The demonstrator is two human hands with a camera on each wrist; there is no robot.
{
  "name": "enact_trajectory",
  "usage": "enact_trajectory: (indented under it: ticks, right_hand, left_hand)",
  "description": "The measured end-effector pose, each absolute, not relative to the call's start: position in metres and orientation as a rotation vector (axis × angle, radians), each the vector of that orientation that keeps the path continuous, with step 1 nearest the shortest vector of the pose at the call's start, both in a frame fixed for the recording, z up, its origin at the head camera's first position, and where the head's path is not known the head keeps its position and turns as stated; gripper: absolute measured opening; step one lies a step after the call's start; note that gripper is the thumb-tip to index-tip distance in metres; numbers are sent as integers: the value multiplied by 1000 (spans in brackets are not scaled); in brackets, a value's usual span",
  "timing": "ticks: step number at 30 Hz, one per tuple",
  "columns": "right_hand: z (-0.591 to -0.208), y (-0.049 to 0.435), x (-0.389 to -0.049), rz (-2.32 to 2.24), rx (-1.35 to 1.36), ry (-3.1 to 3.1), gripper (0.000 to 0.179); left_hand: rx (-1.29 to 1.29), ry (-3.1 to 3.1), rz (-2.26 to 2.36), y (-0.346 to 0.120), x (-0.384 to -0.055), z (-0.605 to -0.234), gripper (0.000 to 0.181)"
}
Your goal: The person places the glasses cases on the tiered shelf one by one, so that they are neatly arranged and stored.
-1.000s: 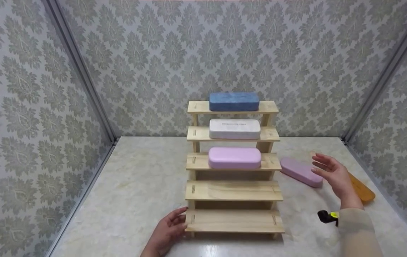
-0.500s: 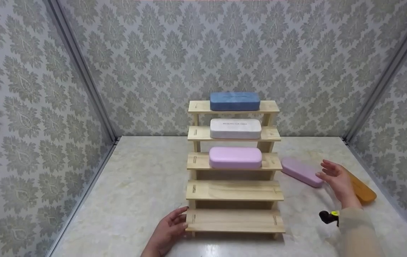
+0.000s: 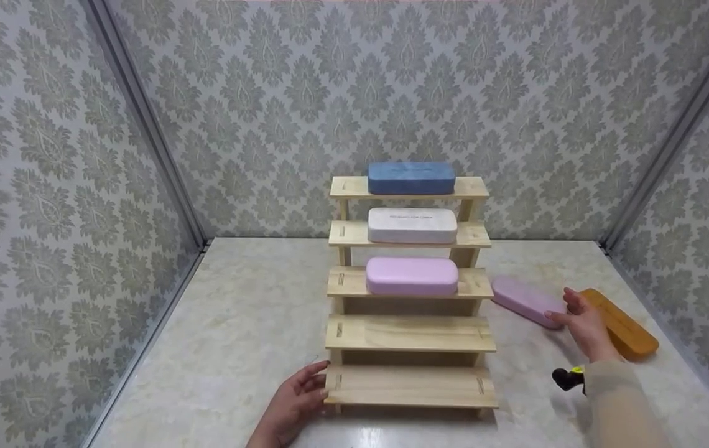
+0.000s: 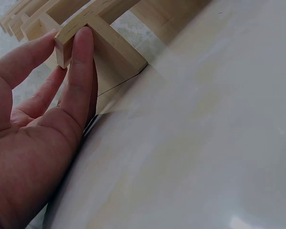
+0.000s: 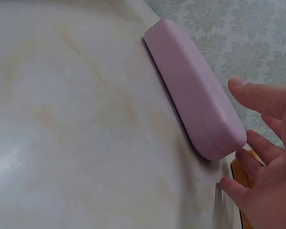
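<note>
In the head view a wooden tiered stand [image 3: 410, 386] rises in steps. Its upper three steps carry a blue glasses case [image 3: 412, 179], a white glasses case [image 3: 412, 225] and a pink glasses case [image 3: 412, 275]. My left hand [image 3: 292, 398] pinches the left end of the lowest step; the left wrist view has fingertips on both sides of the board's end [image 4: 66, 45]. A second pink glasses case [image 5: 195, 90] lies on the table to the right of the stand. Around its near end my right hand [image 3: 584, 326] is spread, thumb above and fingertips right at the end.
An orange glasses case [image 3: 625, 326] lies at the right, just beyond my right hand. A small black and yellow item [image 3: 567, 378] is beside the right sleeve [image 3: 622, 398]. Patterned walls [image 3: 410, 93] enclose the pale marbled table [image 3: 249, 311].
My right hand has lowered and moved slightly toward the near end of the pink case on the table, uncovering more of the orange case. The left hand keeps its place on the stand.
</note>
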State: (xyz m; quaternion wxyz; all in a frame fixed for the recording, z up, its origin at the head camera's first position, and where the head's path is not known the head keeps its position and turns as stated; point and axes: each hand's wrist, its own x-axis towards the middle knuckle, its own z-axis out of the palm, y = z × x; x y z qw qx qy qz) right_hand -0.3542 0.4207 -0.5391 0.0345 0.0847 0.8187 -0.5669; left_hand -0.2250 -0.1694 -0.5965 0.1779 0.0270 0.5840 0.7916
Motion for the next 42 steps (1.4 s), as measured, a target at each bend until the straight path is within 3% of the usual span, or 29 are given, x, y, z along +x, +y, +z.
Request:
enact_trajectory:
  ticks: [20, 28, 42]
  right_hand:
    - [-556, 407, -357, -1654, 337, 2543, 107]
    - [-562, 402, -352, -1625, 344, 2627, 100]
    - [-564, 397, -343, -2078, 399, 2265, 99]
  left_hand:
    - [102, 1627, 2257, -170, -225, -599, 65]
    - [98, 1624, 2265, -170, -225, -598, 66]
    - [82, 1617, 2262, -169, -224, -598, 67]
